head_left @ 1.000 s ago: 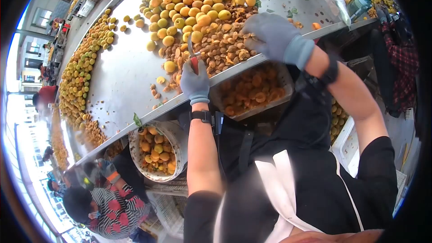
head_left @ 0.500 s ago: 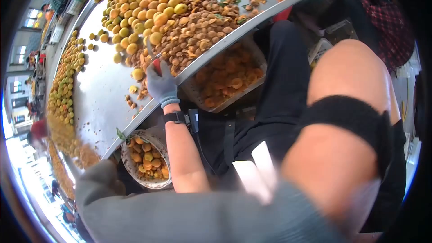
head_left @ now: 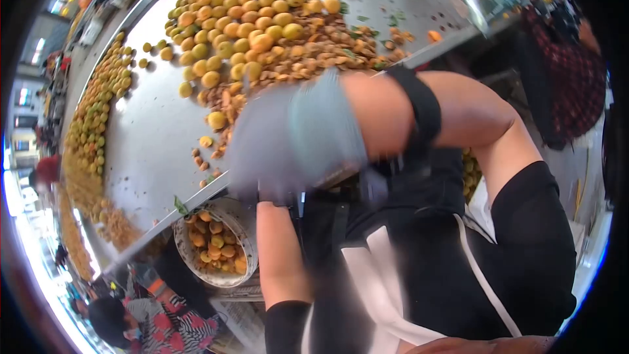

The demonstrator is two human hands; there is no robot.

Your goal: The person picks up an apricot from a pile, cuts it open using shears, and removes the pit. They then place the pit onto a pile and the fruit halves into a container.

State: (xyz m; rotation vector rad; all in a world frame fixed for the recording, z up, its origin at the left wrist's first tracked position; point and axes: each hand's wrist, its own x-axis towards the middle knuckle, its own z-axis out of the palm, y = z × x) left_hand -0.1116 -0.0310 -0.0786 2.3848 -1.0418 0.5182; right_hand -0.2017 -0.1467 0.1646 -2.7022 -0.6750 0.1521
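My right hand (head_left: 268,134), in a grey glove with a paler cuff, is a large blur over the metal table's near edge. Its fingers are smeared by motion, so what they hold, if anything, does not show. A black band circles that wrist. Behind it, my left hand is hidden; only my left forearm (head_left: 283,249) shows, rising from below. Just beyond my hands lies a heap of brown fruit stones (head_left: 321,49), with whole orange-yellow apricots (head_left: 246,16) piled behind it.
Below the table edge stands a white bucket (head_left: 187,259) of apricots. More greenish-yellow fruit (head_left: 92,124) lines the table's (head_left: 144,137) far left side. Co-workers sit nearby, one in a patterned top (head_left: 173,324) at lower left, one in a checked sleeve (head_left: 563,72) at right.
My right hand has moved from close below the camera up to the table edge, covering my left hand. Earlier, my left hand held a red-handled knife. The co-worker at lower left has become visible.
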